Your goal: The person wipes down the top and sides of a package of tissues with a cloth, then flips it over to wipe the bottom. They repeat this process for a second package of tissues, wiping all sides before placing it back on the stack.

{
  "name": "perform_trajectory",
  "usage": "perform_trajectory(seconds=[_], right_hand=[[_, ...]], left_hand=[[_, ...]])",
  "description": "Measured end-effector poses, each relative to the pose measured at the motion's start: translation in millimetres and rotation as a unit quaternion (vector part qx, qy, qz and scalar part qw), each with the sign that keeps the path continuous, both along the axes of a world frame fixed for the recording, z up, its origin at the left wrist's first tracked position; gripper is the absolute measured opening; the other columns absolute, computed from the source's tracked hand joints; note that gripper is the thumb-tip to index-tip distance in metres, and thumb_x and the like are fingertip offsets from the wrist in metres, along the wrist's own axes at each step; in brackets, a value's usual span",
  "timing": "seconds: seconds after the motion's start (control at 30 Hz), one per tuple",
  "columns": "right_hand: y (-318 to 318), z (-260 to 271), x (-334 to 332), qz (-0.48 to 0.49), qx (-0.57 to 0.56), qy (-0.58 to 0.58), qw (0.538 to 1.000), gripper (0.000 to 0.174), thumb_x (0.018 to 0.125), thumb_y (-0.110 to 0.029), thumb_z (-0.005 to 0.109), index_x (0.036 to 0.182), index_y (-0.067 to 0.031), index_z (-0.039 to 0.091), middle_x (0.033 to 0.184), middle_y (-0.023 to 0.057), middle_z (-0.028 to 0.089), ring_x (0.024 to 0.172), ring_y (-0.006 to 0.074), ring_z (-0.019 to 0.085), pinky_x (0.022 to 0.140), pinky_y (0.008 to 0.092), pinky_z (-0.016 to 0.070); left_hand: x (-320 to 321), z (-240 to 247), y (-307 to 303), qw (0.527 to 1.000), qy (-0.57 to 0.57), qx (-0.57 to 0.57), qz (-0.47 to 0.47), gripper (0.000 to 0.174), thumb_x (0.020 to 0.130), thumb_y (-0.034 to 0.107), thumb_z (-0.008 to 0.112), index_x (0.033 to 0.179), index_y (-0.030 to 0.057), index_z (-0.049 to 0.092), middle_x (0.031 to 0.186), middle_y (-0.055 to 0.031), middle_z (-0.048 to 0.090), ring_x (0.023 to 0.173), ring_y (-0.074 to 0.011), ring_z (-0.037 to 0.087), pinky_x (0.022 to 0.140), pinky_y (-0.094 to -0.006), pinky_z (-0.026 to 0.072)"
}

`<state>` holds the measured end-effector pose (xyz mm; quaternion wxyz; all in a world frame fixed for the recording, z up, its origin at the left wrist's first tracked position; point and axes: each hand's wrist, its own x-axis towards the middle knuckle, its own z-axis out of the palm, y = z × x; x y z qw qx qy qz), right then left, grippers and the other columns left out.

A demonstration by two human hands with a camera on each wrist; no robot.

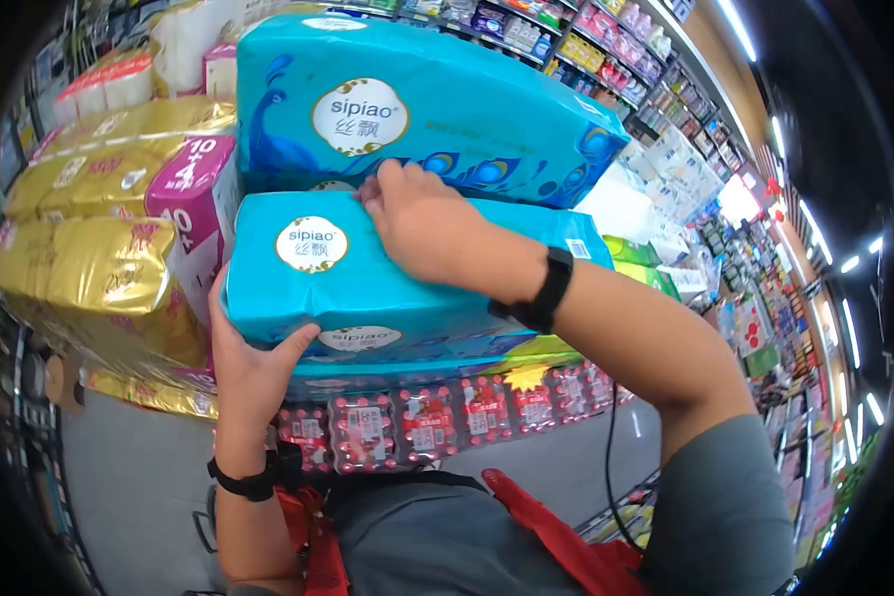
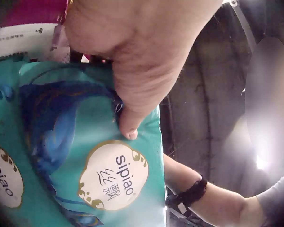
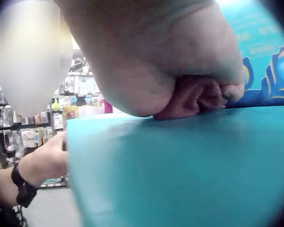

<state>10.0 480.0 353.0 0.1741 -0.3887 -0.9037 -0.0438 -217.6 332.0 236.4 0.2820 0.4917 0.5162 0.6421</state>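
A teal tissue pack (image 1: 407, 263) with white "sipiao" labels lies in front of a second, upright teal tissue pack (image 1: 467, 119) printed with a blue peacock. My left hand (image 1: 250, 363) grips the front pack's near left corner, its thumb on the front face and its fingers round the end, mostly hidden. In the left wrist view, that thumb (image 2: 128, 130) presses just above the oval label. My right hand (image 1: 422, 223) is on top of the same pack, with curled fingers at its far edge, beside the rear pack. The right wrist view shows those fingers (image 3: 194, 97) folded down onto the teal wrapper.
Gold tissue packs (image 1: 89, 268) with magenta ends are stacked close on the left. Below the teal packs runs a row of shrink-wrapped red bottles (image 1: 427, 422). Green packages (image 1: 641, 260) stand off the right end. Store shelves (image 1: 606, 50) line the back.
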Motion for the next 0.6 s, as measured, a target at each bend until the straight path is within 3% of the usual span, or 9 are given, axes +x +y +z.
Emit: perform_trajectory(seconds=[0.13, 0.2, 0.27, 0.33, 0.37, 0.47, 0.5, 0.6], right_hand=[[-80, 2, 29, 0.076, -0.051, 0.021, 0.996, 0.029, 0.118, -0.026, 0.063, 0.13, 0.0009, 0.061, 0.122, 0.0297, 0.072, 0.111, 0.049, 0.073, 0.095, 0.0602, 0.0605], [-75, 6, 34, 0.078, -0.052, 0.023, 0.995, 0.03, 0.119, -0.027, 0.063, 0.13, 0.0007, 0.061, 0.122, 0.0295, 0.073, 0.111, 0.0492, 0.073, 0.096, 0.0607, 0.0604], [-66, 6, 34, 0.051, -0.064, 0.031, 0.996, 0.03, 0.119, -0.027, 0.063, 0.131, 0.0004, 0.061, 0.121, 0.029, 0.072, 0.111, 0.0495, 0.073, 0.097, 0.0609, 0.0599], [-35, 7, 21, 0.002, -0.088, 0.038, 0.995, 0.028, 0.119, -0.024, 0.063, 0.133, 0.0001, 0.062, 0.121, 0.0282, 0.072, 0.111, 0.0498, 0.073, 0.098, 0.0608, 0.0588], [-16, 5, 18, -0.006, -0.061, 0.032, 0.998, 0.029, 0.12, -0.026, 0.062, 0.131, 0.0, 0.061, 0.121, 0.0285, 0.072, 0.111, 0.05, 0.073, 0.097, 0.0611, 0.0593], [9, -5, 19, -0.018, -0.014, 0.021, 1.0, 0.031, 0.121, -0.03, 0.061, 0.128, 0.0001, 0.06, 0.121, 0.0293, 0.073, 0.111, 0.0506, 0.074, 0.095, 0.0619, 0.0605], [5, -3, 22, -0.012, -0.015, 0.022, 1.0, 0.031, 0.121, -0.03, 0.06, 0.127, 0.0001, 0.06, 0.12, 0.0296, 0.073, 0.11, 0.0509, 0.074, 0.094, 0.062, 0.0607], [-38, -5, 48, 0.027, -0.039, 0.038, 0.998, 0.032, 0.122, -0.03, 0.061, 0.128, 0.0016, 0.061, 0.116, 0.0303, 0.072, 0.108, 0.0512, 0.073, 0.09, 0.0624, 0.0604]], left_hand=[[-5, 0, -5, 1.0, 0.021, -0.004, 0.005, 0.114, 0.084, 0.003, 0.104, 0.177, 0.003, 0.038, 0.167, -0.0192, 0.058, 0.151, -0.0303, 0.061, 0.126, -0.0462, 0.0538], [1, 7, -7, 1.0, 0.026, 0.01, 0.013, 0.118, 0.083, 0.003, 0.104, 0.179, 0.003, 0.036, 0.169, -0.02, 0.057, 0.155, -0.0313, 0.058, 0.128, -0.0467, 0.0517], [11, 35, -15, 0.975, 0.193, 0.06, 0.089, 0.124, 0.079, 0.014, 0.108, 0.18, 0.0027, 0.037, 0.176, -0.0251, 0.052, 0.164, -0.0411, 0.051, 0.133, -0.0564, 0.0442], [18, 71, -20, 0.896, 0.402, 0.136, 0.129, 0.125, 0.076, 0.022, 0.11, 0.178, 0.0021, 0.041, 0.178, -0.0272, 0.051, 0.168, -0.0467, 0.047, 0.135, -0.0616, 0.041], [20, 79, -11, 0.883, 0.445, 0.133, 0.072, 0.119, 0.078, 0.034, 0.108, 0.175, 0.0006, 0.048, 0.176, -0.0277, 0.054, 0.167, -0.0545, 0.045, 0.138, -0.064, 0.0371], [41, 94, 30, 0.847, 0.523, 0.092, 0.007, 0.115, 0.083, 0.052, 0.102, 0.172, -0.0003, 0.051, 0.174, -0.0278, 0.056, 0.168, -0.0545, 0.043, 0.137, -0.0654, 0.0376], [44, 89, 42, 0.832, 0.548, 0.089, 0.006, 0.115, 0.087, 0.069, 0.093, 0.17, -0.0013, 0.055, 0.176, -0.0286, 0.055, 0.168, -0.0514, 0.045, 0.137, -0.0654, 0.0379], [42, 88, 44, 0.83, 0.557, 0.007, -0.033, 0.115, 0.087, 0.075, 0.089, 0.166, -0.002, 0.06, 0.174, -0.0291, 0.057, 0.168, -0.0479, 0.048, 0.137, -0.0644, 0.0384]])
